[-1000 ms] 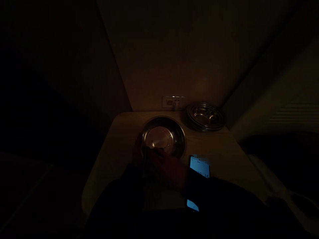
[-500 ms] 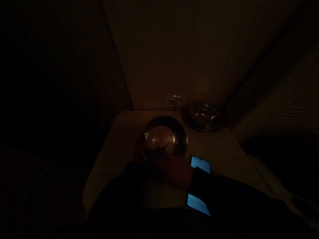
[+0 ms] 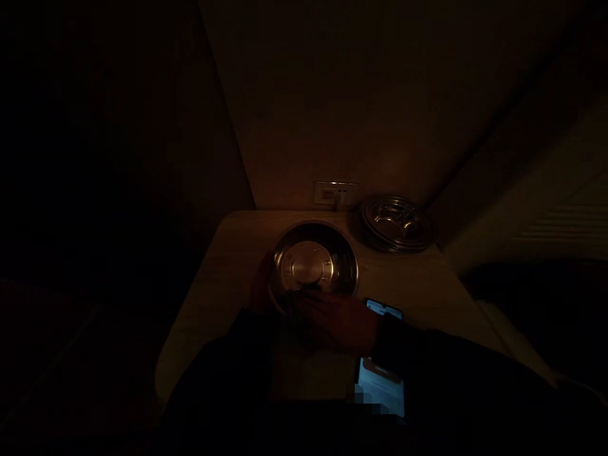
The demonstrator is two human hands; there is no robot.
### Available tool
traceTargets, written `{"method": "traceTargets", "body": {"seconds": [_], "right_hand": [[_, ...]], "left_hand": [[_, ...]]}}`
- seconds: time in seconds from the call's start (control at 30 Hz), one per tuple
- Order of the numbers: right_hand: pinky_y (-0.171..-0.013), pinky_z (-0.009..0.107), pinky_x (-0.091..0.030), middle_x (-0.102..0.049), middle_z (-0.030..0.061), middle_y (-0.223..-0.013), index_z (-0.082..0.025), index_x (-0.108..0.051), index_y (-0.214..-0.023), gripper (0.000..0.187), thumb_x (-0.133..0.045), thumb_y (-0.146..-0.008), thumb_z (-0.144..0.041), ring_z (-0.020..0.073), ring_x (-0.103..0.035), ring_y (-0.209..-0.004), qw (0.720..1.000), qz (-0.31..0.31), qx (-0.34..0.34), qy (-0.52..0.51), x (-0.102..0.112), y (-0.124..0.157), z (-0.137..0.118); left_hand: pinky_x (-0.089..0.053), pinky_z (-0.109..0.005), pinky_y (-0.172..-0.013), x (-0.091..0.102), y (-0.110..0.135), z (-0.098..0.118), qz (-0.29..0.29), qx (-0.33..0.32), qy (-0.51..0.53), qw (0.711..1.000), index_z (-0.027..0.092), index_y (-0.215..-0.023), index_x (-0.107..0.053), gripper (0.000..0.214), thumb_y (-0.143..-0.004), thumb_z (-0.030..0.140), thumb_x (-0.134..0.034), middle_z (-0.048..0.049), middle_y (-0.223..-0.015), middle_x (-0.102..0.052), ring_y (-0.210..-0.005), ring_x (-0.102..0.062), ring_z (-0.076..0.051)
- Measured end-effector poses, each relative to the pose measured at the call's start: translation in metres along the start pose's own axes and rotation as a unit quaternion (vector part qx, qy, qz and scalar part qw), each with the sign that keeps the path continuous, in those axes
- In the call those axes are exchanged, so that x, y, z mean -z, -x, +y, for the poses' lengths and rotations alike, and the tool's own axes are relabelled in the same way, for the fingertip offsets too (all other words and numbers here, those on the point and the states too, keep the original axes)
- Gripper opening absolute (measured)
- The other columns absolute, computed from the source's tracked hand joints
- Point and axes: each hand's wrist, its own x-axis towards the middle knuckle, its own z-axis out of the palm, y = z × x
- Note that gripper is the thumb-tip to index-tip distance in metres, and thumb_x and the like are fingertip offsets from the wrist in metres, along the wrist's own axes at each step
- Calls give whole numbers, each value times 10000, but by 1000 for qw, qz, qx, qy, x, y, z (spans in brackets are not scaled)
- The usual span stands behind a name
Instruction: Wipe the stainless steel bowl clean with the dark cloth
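Observation:
The scene is very dark. A round steel bowl point(image 3: 313, 266) sits on a pale table point(image 3: 223, 278). My left hand point(image 3: 261, 288) rests against the bowl's left rim; its fingers are too dark to read. My right hand point(image 3: 337, 320) lies at the bowl's near rim, fingers curled over something dark that I cannot make out. A lit phone point(image 3: 382, 380) lies on the table under my right forearm.
A stack of steel compartment plates point(image 3: 396, 225) stands at the table's back right. A wall socket point(image 3: 335, 192) is on the wall behind the bowl. Walls close in left and right; pale bedding point(image 3: 513, 329) lies to the right.
My right hand has shifted slightly right along the bowl's near rim. My forearm now covers more of the phone's middle. The view has drifted a little.

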Motion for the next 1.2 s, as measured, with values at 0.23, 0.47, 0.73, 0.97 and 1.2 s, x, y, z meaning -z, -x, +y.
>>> {"method": "traceTargets", "body": {"seconds": [0.23,0.47,0.73,0.97,1.2], "right_hand": [[-1074,494,-409,-594,196,-1309,-67,-508,-1341,457,-493,-943,-291,269,-519,-1268,997,-42,48,38,30,24,32],[-991,416,-508,-505,196,-1404,-42,-409,-1407,499,-444,-969,-279,269,-464,-1318,1000,-26,15,-2,6,-1,2],[-1096,481,-392,-574,174,-1341,-94,-498,-1354,452,-477,-962,-318,257,-503,-1285,996,-63,48,29,30,17,33],[-1028,395,-476,-538,150,-1388,-84,-450,-1385,470,-447,-979,-321,241,-506,-1284,995,-62,71,26,12,3,13],[-1107,479,-359,-614,161,-1292,-106,-561,-1285,401,-477,-967,-336,258,-539,-1246,983,-96,117,102,52,28,66]], "left_hand": [[-443,-406,-1022,-13,-1,4,-4,28,35,999,170,-820,-740,440,-645,573,-718,-72,-908,-753,-1162,-586,-323],[-544,-387,-853,-4,2,8,-27,86,43,995,185,-717,-739,438,-595,605,-738,-74,-852,-760,-962,-670,-316],[-494,-387,-958,-13,-1,12,42,-1,13,999,203,-744,-730,341,-620,518,-770,-34,-760,-744,-1026,-654,-304],[-548,-430,-846,3,-4,10,0,90,33,995,160,-748,-745,435,-657,584,-708,-94,-768,-751,-889,-690,-335],[-501,-411,-953,-12,3,18,-36,86,64,994,161,-825,-746,354,-682,484,-720,-83,-876,-762,-1045,-654,-328]]}}
